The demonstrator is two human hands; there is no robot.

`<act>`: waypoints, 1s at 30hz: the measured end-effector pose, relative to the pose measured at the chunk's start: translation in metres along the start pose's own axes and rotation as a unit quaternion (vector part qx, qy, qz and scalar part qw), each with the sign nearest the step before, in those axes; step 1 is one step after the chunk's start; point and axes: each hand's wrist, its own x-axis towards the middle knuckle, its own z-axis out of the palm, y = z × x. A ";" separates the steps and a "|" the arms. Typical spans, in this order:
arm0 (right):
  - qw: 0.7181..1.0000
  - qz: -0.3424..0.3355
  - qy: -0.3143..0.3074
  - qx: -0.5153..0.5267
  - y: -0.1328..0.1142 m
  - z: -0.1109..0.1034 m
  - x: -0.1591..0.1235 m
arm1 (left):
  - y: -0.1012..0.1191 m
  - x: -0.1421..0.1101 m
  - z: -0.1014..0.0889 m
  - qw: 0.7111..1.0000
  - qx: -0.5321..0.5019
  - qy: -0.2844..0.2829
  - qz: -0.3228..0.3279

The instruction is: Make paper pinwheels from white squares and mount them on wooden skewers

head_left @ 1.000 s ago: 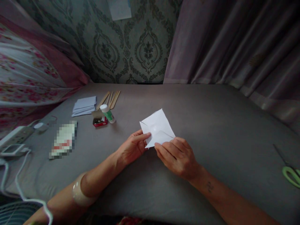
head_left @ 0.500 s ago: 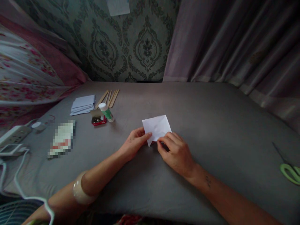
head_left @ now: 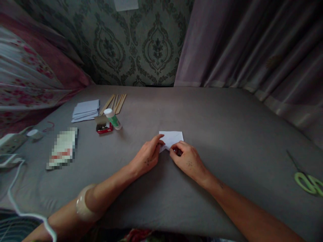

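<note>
A folded white paper [head_left: 172,137] lies flat on the grey cloth-covered surface [head_left: 227,127] near the middle. My left hand [head_left: 147,156] presses its fingertips on the paper's near left edge. My right hand [head_left: 188,160] pinches the paper's near right corner with curled fingers. Both hands rest on the surface, close together, with the paper's near tip between them. A pale bangle sits on my left wrist.
At the back left are a stack of white paper sheets [head_left: 85,110], several wooden sticks [head_left: 115,102], a green glue bottle [head_left: 112,118] and a small red box [head_left: 103,126]. Green scissors [head_left: 308,181] lie far right. A power strip [head_left: 10,143] and white cable [head_left: 15,188] sit at left.
The paper was held up off the surface, partly unfolded; both hands brought it down and away from me, and it now lies flat and folded smaller under my fingers.
</note>
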 end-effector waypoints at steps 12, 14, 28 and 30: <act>0.996 0.008 0.035 -0.083 0.006 0.001 0.006 | -0.004 0.000 0.004 0.988 0.138 -0.042 0.047; 0.995 0.010 0.033 -0.095 0.007 0.002 0.008 | -0.003 0.000 0.004 0.986 0.149 -0.049 0.060; 0.991 0.061 -0.003 -0.120 0.006 0.000 0.017 | 0.002 0.009 0.006 0.965 0.235 -0.096 0.067; 0.990 0.065 -0.009 -0.126 0.005 -0.001 0.017 | 0.004 0.011 0.005 0.962 0.244 -0.107 0.065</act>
